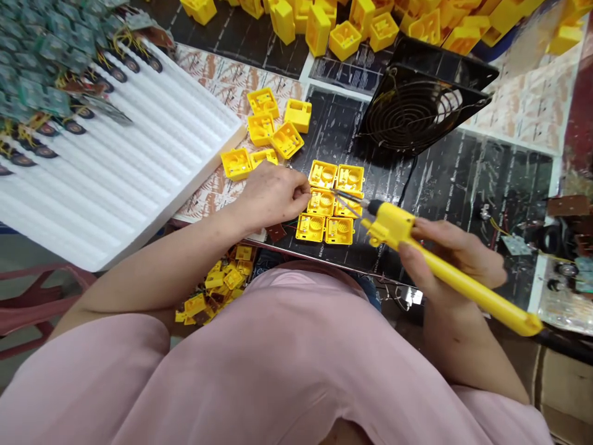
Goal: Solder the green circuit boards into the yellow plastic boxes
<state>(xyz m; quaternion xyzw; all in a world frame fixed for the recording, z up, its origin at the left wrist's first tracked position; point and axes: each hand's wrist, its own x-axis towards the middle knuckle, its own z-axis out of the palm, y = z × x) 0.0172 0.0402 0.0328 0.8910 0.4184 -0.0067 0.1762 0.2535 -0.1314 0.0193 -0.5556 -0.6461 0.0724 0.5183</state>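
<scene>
My right hand [456, 256] is wrapped round the yellow handle of a soldering iron [445, 275]. Its thin metal tip points left, over the right side of a block of small yellow plastic housings [311, 227] set in rows of two. My left hand [275, 193] is closed in a pinch at the left edge of that block. What its fingers hold, if anything, is hidden. Behind the left hand lies a loose group of similar open yellow housings [287, 139], some with small metal parts inside.
A black fan [417, 111] stands beyond the soldering iron. On the left, a ridged white foam board [152, 148] carries green circuit boards [50, 62] with wired round parts. Yellow housings [345, 40] are heaped at the back, and more yellow pieces [227, 275] lie below the table edge.
</scene>
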